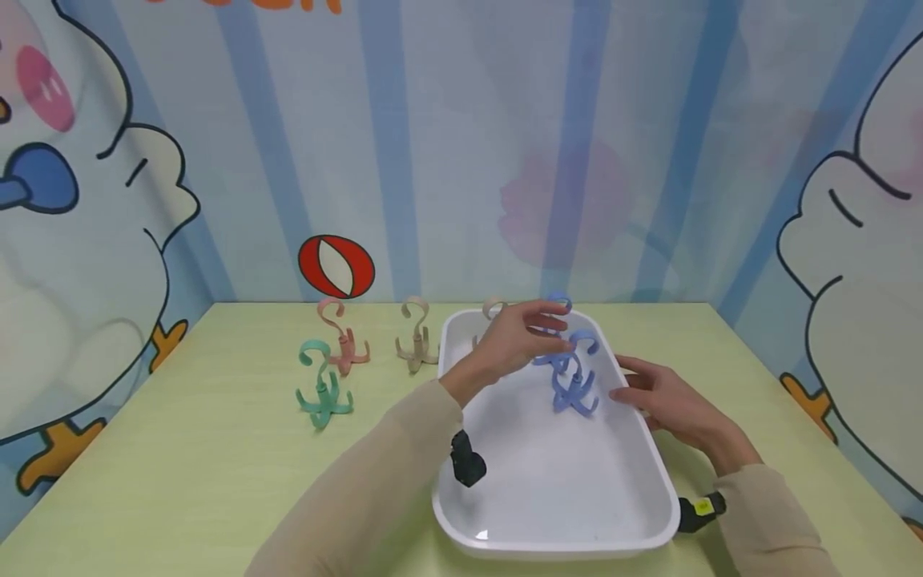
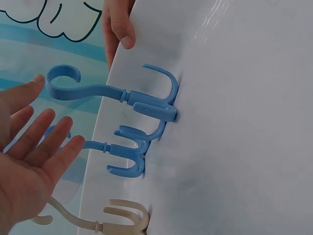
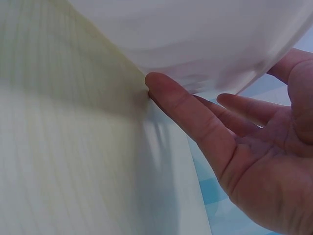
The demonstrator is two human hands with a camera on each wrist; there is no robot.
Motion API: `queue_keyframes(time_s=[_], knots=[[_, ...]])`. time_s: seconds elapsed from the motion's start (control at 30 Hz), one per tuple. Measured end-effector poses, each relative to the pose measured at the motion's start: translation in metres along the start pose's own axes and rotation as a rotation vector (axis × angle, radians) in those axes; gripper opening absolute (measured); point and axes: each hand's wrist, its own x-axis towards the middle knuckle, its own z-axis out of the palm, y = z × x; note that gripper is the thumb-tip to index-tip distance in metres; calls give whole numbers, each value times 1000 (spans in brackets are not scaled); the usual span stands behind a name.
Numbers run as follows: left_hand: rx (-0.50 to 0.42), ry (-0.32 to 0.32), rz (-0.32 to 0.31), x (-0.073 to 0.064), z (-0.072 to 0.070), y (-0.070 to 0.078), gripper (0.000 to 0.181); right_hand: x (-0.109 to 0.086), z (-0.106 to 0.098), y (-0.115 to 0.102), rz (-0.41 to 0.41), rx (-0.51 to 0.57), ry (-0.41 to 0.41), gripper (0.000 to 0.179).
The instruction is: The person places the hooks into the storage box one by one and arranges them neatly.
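Blue multi-pronged hooks [image 1: 574, 395] are sitting in a white rectangular tray [image 1: 555, 489], right of centre in the head view; the left hand [image 1: 519, 336] is hovering empty beside them, fingers spread, while the right hand [image 1: 676, 403] is gripping the tray's right edge.

High forward-and-down head view plus close wrist views, white tray [image 1: 562, 461] in all.

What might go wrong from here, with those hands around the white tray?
The left hand is right beside the curl of the nearer blue hook; a brush could tip it, perhaps into the other blue hook close by.

The right hand is at the rim of the white tray; a jolt might topple the hooks standing inside.
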Motion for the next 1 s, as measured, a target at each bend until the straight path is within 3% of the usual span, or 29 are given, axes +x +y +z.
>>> queue_keyframes(time_s=[0.47, 0.77, 1.0], knots=[[-18, 11, 3, -17, -20, -7, 59, 0, 4, -1, -2, 4, -4, 80], [-8, 13, 25, -25, -25, 4, 57, 1, 4, 0, -10, 11, -17, 81], [-32, 71, 16, -36, -41, 9, 54, 0, 4, -1, -19, 10, -21, 81]])
